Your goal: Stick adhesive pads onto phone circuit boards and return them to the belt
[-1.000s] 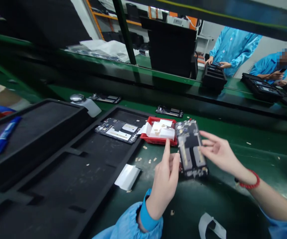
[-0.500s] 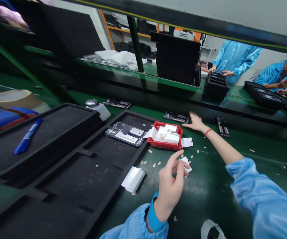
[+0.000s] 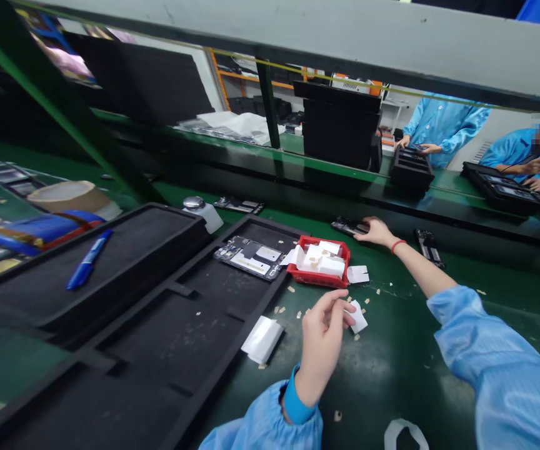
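Note:
My right hand (image 3: 375,232) reaches to the far side of the green bench, its fingers closed on the right end of a dark phone frame (image 3: 344,225). My left hand (image 3: 325,337) hovers over the bench in front of the red basket (image 3: 319,277), fingers curled but apart, with nothing visible in them. Just beyond its fingertips lies a white paper piece (image 3: 359,317). White papers (image 3: 318,256) fill the basket. Another phone frame (image 3: 250,257) rests in the black foam tray (image 3: 157,331), left of the basket.
A third phone frame (image 3: 429,247) lies right of my right hand. At the left are a blue marker (image 3: 89,260) on a black foam block, a dispenser bottle (image 3: 210,217) and a tape roll (image 3: 70,195). Two people in blue work behind the bench.
My right hand has closed on the end of the dark phone frame, which it was only beside before. My left hand stays near the basket. The camera view has shifted.

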Motion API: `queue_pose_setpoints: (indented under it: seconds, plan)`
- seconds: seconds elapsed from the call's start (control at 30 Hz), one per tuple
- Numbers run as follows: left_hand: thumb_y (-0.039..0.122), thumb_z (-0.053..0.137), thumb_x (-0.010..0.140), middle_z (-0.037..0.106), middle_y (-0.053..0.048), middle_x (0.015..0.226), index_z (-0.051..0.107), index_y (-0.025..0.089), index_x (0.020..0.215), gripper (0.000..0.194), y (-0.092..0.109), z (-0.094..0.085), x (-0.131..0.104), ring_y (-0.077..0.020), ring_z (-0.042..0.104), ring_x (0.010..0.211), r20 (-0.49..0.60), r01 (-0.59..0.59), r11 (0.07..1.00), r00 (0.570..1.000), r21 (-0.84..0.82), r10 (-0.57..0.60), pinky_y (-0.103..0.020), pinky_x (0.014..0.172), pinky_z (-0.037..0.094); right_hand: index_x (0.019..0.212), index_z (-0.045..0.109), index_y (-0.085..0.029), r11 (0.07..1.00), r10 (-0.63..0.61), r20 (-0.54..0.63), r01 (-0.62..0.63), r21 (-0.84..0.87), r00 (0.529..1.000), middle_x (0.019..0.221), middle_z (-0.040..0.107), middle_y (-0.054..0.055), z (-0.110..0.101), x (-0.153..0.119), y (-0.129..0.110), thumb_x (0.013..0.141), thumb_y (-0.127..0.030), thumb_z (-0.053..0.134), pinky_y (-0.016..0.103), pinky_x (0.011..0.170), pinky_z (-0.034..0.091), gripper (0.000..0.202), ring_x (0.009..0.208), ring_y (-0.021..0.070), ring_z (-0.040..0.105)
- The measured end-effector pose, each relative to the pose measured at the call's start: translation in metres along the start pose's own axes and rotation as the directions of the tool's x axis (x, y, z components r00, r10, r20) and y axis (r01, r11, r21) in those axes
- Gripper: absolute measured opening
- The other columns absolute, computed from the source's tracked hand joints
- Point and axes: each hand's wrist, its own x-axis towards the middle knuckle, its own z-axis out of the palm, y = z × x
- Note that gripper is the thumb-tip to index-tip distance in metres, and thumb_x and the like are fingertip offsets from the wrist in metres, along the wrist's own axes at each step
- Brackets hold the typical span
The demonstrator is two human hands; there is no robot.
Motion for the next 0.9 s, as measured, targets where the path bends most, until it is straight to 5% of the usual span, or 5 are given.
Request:
queue_pose_setpoints:
  seconds: [0.2,0.37,0.5,0.63,0.9]
  plan:
    - [0.045,0.071,0.087,0.059,-0.014,0.143,0.045,0.027,0.146,0.066,-0.002,0.008,-0.001,-0.0247,0.064,0.126,-0.129,-0.031,0.992,0.992,-0.124,0.014,-0.035,0.095,0.06,0.131,0.056,-0.016,0.985,-0.077,-0.192,0.104,0.139,0.978,0.126,0.061,0.014,-0.017,-0.129,-0.026,0.077,-0.043,0.083,0.048,0.101,0.055,0.066,0.113,0.028,0.064]
    - [0.039,0.067,0.094,0.062,-0.014,0.14,0.048,0.024,0.139,0.051,0.012,0.009,-0.01,-0.0278,0.062,0.131,-0.105,-0.164,0.983,0.982,-0.085,0.155,-0.039,0.106,0.054,0.139,0.047,-0.022,0.913,-0.212,-0.177,0.259,0.315,0.961,0.135,0.053,0.015,-0.021,-0.213,-0.09,0.065,-0.043,0.087,0.05,0.101,0.056,0.087,0.126,0.0314,0.057]
    - [0.029,0.062,0.098,0.068,-0.014,0.128,0.028,0.026,0.148,0.06,0.011,0.006,-0.017,-0.0219,0.073,0.111,-0.102,-0.288,0.958,0.953,0.005,0.287,-0.027,0.082,0.061,0.115,0.06,-0.024,0.814,-0.175,-0.278,0.298,0.499,0.945,0.143,0.046,0.014,-0.034,-0.209,-0.126,0.076,-0.033,0.082,0.05,0.107,0.052,0.046,0.138,0.0307,0.049]
    - [0.017,0.057,0.099,0.067,-0.005,0.104,0.044,0.024,0.118,0.024,0.005,0.0,-0.018,-0.0144,0.074,0.086,-0.081,-0.461,0.85,0.866,0.256,0.494,-0.02,0.065,0.057,0.09,0.069,-0.021,0.732,-0.161,-0.312,0.326,0.599,0.936,0.139,0.053,0.012,-0.039,-0.193,-0.147,0.084,-0.024,0.076,0.047,0.112,0.048,0.009,0.133,0.0266,0.056]
    - [0.019,0.054,0.1,0.066,0.002,0.086,0.059,0.022,0.103,0.006,0.012,-0.009,-0.018,-0.0101,0.068,0.071,-0.007,-0.549,0.757,0.808,0.355,0.589,-0.018,0.064,0.054,0.087,0.077,-0.023,0.716,-0.224,-0.385,0.419,0.558,0.896,0.147,0.055,0.012,-0.033,-0.198,-0.156,0.089,-0.021,0.075,0.05,0.115,0.046,0.004,0.138,0.0295,0.055]
